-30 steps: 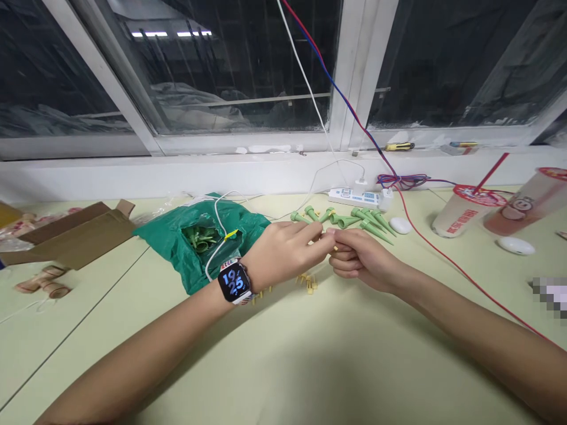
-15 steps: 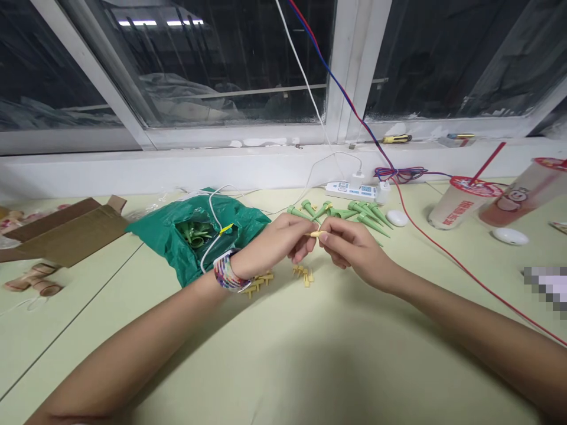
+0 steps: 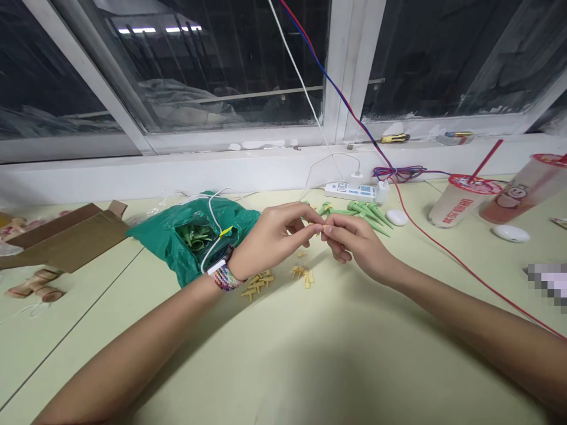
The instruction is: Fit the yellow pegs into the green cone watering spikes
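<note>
My left hand [image 3: 271, 235] and my right hand [image 3: 357, 243] meet in the air above the table, fingertips together. Pinched between them is a small yellow plastic piece [image 3: 325, 229], mostly hidden by my fingers. Just beyond the fingertips lie several green plastic spikes [image 3: 370, 213], partly hidden behind my hands. Small yellow plastic parts sit on the table below in two loose piles [image 3: 257, 284] [image 3: 302, 274]. My left wrist, wearing a woven multicoloured band [image 3: 225, 277], rests near a green plastic bag [image 3: 195, 251] holding more green pieces [image 3: 191, 238].
A cardboard box [image 3: 66, 236] stands open at the left. At the back lie a white power strip [image 3: 349, 190] and tangled red and blue wires [image 3: 396, 173]. Two plastic cups [image 3: 463, 200] and a white mouse [image 3: 396, 217] sit to the right.
My hands have drawn closer, and my fingers now cover more of the yellow piece. My left wrist has turned slightly. The view has shifted a little.
</note>
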`<action>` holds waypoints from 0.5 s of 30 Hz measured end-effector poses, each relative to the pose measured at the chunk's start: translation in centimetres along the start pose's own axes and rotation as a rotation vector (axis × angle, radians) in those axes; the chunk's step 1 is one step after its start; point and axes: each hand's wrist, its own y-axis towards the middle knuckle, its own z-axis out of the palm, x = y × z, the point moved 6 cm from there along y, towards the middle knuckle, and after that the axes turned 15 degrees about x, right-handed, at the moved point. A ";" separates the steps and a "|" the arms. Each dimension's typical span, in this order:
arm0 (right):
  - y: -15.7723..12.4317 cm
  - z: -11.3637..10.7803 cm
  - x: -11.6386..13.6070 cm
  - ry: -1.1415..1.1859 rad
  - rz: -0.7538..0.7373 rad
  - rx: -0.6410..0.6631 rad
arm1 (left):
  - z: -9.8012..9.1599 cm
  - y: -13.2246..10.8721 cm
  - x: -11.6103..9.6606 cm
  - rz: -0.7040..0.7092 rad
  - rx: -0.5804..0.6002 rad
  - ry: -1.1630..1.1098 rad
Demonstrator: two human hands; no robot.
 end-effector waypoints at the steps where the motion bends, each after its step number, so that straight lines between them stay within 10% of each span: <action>1: 0.0 -0.1 0.0 -0.017 0.000 -0.006 | 0.1 0.0 0.1 -0.016 0.007 -0.031; 15: 0.2 -0.8 0.0 -0.037 0.009 -0.028 | 0.1 0.2 0.4 -0.019 -0.022 0.100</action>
